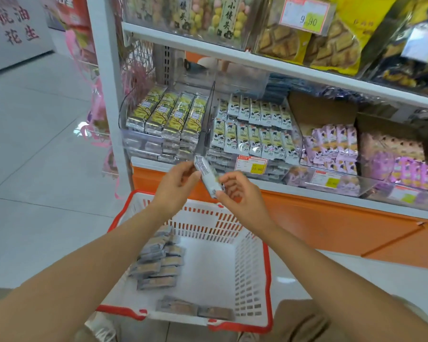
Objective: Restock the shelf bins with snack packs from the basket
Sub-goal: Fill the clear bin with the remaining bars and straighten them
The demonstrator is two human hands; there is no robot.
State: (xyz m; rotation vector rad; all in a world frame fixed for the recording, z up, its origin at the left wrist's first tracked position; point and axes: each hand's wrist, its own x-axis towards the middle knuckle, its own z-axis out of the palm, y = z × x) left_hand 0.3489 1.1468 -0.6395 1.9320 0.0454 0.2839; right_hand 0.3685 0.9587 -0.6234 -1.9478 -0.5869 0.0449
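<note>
A white basket with a red rim (252,262) sits on the floor below me, with several grey snack packs (158,265) piled along its left side and two more at its near edge. Both hands hold one white snack pack (207,177) just in front of the shelf's lower edge. My left hand (177,182) pinches its upper end and my right hand (237,190) grips its lower end. Behind it stand clear shelf bins: one with yellow-green packs (171,114) and one with white cartoon packs (255,124).
Purple packs (331,146) fill the clear bins further right. A price tag (251,165) hangs on the middle bin's front. The upper shelf (282,62) carries bagged snacks. An orange base panel (331,225) runs under the shelf. Tiled floor lies to the left.
</note>
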